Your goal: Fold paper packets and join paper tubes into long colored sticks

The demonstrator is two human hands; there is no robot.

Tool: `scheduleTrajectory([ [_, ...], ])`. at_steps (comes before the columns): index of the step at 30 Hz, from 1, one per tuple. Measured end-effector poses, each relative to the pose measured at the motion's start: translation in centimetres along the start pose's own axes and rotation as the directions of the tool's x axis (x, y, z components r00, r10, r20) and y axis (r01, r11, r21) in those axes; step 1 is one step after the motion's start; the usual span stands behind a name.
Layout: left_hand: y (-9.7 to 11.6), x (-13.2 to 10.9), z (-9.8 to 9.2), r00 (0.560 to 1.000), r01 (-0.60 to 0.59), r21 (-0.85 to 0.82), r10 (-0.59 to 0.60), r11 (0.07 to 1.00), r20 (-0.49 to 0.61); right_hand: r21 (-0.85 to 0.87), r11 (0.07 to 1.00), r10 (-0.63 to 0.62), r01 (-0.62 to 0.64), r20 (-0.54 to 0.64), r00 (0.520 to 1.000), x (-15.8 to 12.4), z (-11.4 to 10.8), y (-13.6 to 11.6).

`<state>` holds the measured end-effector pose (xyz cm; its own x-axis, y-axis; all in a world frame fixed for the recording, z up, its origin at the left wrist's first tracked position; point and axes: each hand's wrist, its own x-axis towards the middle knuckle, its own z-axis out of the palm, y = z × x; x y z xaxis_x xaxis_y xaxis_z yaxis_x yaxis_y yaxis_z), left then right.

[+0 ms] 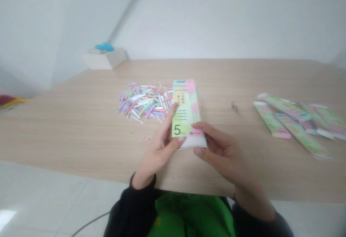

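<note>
The left hand (156, 152) grips the left edge and the right hand (225, 154) pinches the near right corner of a pastel "5 PCS" carton (186, 111), held between them, its long axis pointing away over the worktop (81, 129).

Both hands (156, 154) angle inward, thumbs (205, 155) apart, fingers (212, 130) partly curled

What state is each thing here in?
Printed box: held; whether open, unclear
Left hand: gripping the printed box
Right hand: pinching its near end
Small sticks: loose, heaped on the table
Other boxes: lying overlapped
White box: standing, blue thing at its top
</note>
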<state>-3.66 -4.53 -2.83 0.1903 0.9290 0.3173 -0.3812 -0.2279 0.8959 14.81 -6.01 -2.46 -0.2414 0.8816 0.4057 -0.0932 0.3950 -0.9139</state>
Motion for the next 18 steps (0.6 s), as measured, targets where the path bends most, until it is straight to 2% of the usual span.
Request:
scheduleTrajectory([
  [5,0.3,-0.5,-0.4,0.994,0.029,-0.020,-0.026,0.999,0.109,-0.019,1.000,0.018,-0.021,-0.129,0.991,0.3,0.8,0.1],
  [8,0.4,-0.9,-0.4,0.986,0.027,0.038,-0.033,0.999,0.163,-0.007,0.999,0.033,-0.034,-0.143,0.989,0.3,1.1,0.2],
  [13,0.1,-1.1,0.0,0.993,0.014,0.086,-0.024,0.996,0.115,-0.006,0.996,0.092,-0.094,-0.150,0.984,0.3,1.6,0.1],
  [18,-0.1,-1.2,0.5,0.999,0.025,0.106,-0.028,0.994,0.027,-0.066,0.993,0.087,-0.102,-0.201,0.976,0.4,2.0,-0.1],
])
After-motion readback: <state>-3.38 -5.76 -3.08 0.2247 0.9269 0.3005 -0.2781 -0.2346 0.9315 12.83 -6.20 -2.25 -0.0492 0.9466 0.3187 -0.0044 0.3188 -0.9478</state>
